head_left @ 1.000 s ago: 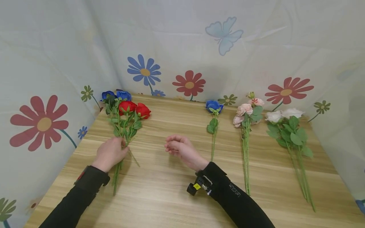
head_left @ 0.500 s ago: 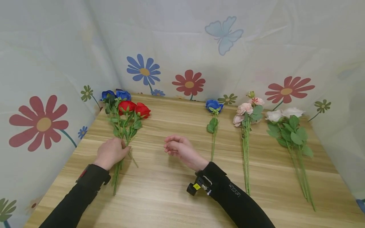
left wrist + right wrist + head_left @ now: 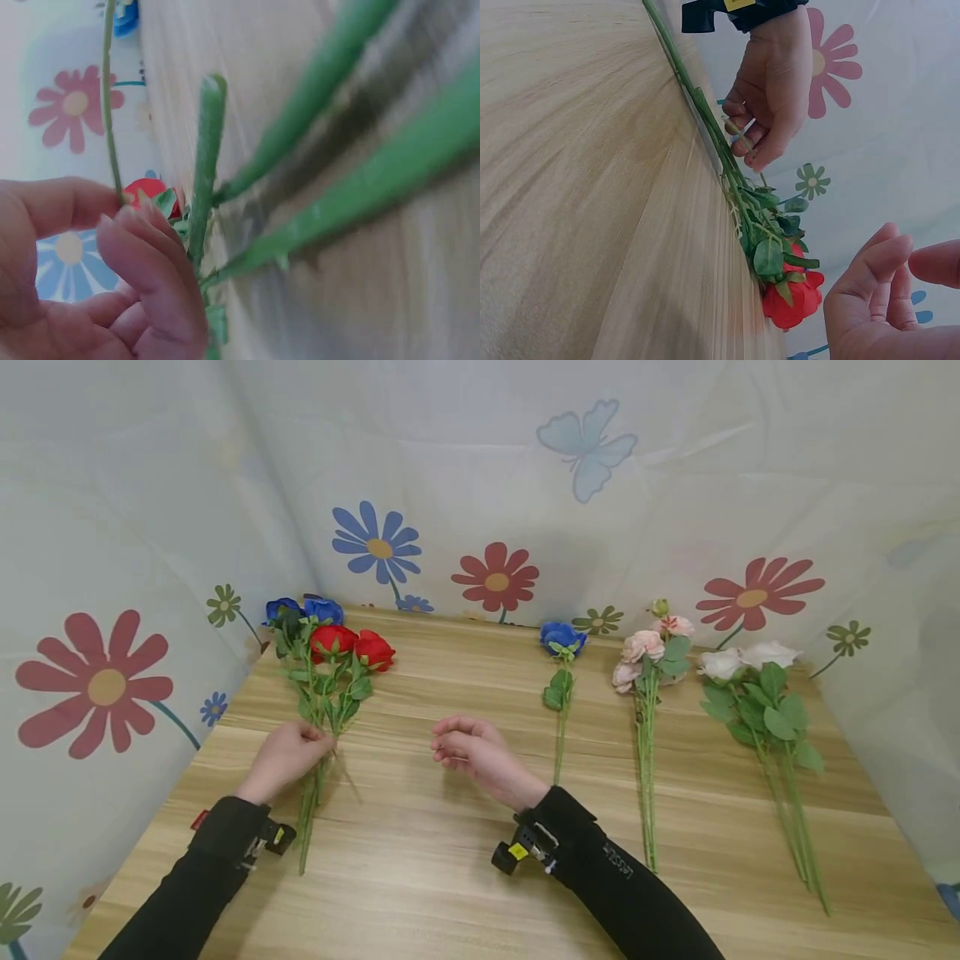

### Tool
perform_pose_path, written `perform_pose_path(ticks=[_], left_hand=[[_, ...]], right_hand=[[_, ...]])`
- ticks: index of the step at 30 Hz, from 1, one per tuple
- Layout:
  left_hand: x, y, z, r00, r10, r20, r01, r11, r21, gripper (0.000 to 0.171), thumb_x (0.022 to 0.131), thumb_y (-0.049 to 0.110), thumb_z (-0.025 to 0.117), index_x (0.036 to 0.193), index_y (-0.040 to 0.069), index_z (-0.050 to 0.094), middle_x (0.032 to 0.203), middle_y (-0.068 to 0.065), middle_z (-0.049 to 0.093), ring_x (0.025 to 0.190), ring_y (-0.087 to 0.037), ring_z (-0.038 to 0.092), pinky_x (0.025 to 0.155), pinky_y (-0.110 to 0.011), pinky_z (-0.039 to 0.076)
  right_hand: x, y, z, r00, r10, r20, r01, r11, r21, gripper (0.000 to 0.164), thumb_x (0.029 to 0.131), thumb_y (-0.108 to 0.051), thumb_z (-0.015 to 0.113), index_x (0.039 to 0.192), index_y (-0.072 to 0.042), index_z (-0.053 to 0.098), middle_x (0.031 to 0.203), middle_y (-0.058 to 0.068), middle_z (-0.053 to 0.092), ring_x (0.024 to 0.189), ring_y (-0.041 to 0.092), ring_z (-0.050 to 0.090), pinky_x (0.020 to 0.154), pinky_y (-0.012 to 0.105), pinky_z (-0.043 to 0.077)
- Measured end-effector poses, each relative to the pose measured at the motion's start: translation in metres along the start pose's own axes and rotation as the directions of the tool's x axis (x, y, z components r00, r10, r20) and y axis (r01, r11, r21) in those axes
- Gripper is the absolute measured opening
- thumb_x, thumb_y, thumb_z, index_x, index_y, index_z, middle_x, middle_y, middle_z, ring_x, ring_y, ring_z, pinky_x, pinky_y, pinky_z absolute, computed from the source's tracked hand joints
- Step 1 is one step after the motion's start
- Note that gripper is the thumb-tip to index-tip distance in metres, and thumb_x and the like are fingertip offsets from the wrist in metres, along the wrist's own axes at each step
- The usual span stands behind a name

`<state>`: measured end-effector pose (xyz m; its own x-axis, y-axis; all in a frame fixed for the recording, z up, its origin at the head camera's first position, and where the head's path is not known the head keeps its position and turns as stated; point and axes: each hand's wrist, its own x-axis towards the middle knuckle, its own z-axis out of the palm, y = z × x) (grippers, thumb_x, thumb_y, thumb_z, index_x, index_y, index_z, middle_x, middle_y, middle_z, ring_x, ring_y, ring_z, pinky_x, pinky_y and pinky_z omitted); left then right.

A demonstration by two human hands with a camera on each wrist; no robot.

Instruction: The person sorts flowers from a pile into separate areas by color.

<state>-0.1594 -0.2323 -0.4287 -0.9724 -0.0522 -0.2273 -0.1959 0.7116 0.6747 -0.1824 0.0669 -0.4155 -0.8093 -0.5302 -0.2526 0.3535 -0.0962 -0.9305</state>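
My left hand (image 3: 288, 756) is at the left bunch, where thumb and fingertips pinch a thin green flower stem (image 3: 111, 112). Two red roses (image 3: 374, 650) and two blue roses (image 3: 324, 611) form the heads of this bunch, and their thicker stems (image 3: 306, 835) lie on the table below the hand. Part of the bunch is hidden behind the fingers. My right hand (image 3: 483, 760) hovers over the middle of the table with loosely curled fingers and holds nothing; in the right wrist view its thumb and fingertips come close together.
Right of my right hand lies a single blue rose (image 3: 562, 640), its lower stem hidden behind my wrist. Pink flowers (image 3: 643, 647) and white roses (image 3: 768, 656) lie further right on the wooden table (image 3: 450, 893). A printed curtain (image 3: 465, 460) stands behind the table.
My left hand has turned at the wrist and shifted slightly left, and the thin stem's loose end has swung a little left. My right hand stays in place.
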Motion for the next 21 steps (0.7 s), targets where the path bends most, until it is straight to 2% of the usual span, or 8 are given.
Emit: perform_pose_path(ticks=[2,5,9,11,15,21], left_hand=[[0.0011,-0.0024,-0.0007,0.999,-0.032,0.043,0.038,0.989,-0.145,0.033,0.101,0.025,0.056,0.103,-0.007,0.063,0.086,-0.008,0.065,0.072,-0.014,0.059,0.063,-0.025,0.049],[0.0048,-0.0061,-0.0001,0.992,-0.073,0.108,0.106,0.931,-0.349,0.032,0.102,0.021,0.054,0.110,-0.010,0.058,0.090,-0.003,0.063,0.072,-0.005,0.062,0.066,-0.019,0.055],[0.0078,-0.0080,-0.0009,0.986,-0.076,0.150,0.142,0.854,-0.500,0.035,0.103,0.018,0.053,0.118,-0.013,0.053,0.088,0.004,0.060,0.072,0.002,0.062,0.069,-0.014,0.056],[0.0083,-0.0084,-0.0007,0.986,-0.067,0.154,0.141,0.829,-0.542,0.037,0.104,0.017,0.053,0.123,-0.014,0.051,0.089,0.005,0.061,0.075,0.003,0.063,0.072,-0.012,0.056],[0.0082,-0.0073,0.0012,0.989,-0.045,0.139,0.118,0.812,-0.572,0.042,0.104,0.017,0.054,0.130,-0.015,0.046,0.097,0.003,0.065,0.083,0.003,0.065,0.078,-0.012,0.056],[0.0069,-0.0022,0.0039,0.995,-0.023,0.099,0.075,0.823,-0.563,0.041,0.104,0.017,0.055,0.130,-0.014,0.048,0.093,0.006,0.068,0.084,0.002,0.067,0.077,-0.013,0.057]], right_hand=[[0.0001,0.0001,0.0001,1.000,0.001,-0.002,-0.001,1.000,-0.002,0.027,0.101,-0.004,0.048,0.125,0.009,0.050,0.092,-0.002,0.063,0.082,0.007,0.062,0.074,0.017,0.051],[-0.0002,0.0002,0.0001,1.000,-0.001,-0.001,0.001,1.000,0.000,0.025,0.101,-0.004,0.048,0.123,0.008,0.051,0.092,-0.002,0.063,0.081,0.007,0.062,0.073,0.017,0.051],[-0.0011,-0.0004,-0.0004,1.000,-0.004,0.004,0.004,1.000,0.007,0.025,0.102,-0.005,0.048,0.124,0.008,0.051,0.091,-0.002,0.063,0.081,0.007,0.062,0.074,0.017,0.051],[-0.0014,-0.0007,-0.0007,1.000,-0.003,0.003,0.003,1.000,0.009,0.026,0.102,-0.005,0.048,0.125,0.009,0.050,0.091,-0.003,0.063,0.081,0.007,0.062,0.074,0.017,0.051],[-0.0016,-0.0011,-0.0012,1.000,-0.003,0.001,0.003,1.000,0.006,0.028,0.102,-0.005,0.048,0.126,0.010,0.049,0.091,-0.003,0.063,0.081,0.007,0.062,0.074,0.017,0.051],[-0.0016,-0.0008,-0.0016,1.000,0.001,-0.009,-0.001,1.000,-0.001,0.030,0.103,-0.005,0.047,0.128,0.012,0.048,0.092,-0.002,0.062,0.082,0.007,0.062,0.074,0.018,0.051]])
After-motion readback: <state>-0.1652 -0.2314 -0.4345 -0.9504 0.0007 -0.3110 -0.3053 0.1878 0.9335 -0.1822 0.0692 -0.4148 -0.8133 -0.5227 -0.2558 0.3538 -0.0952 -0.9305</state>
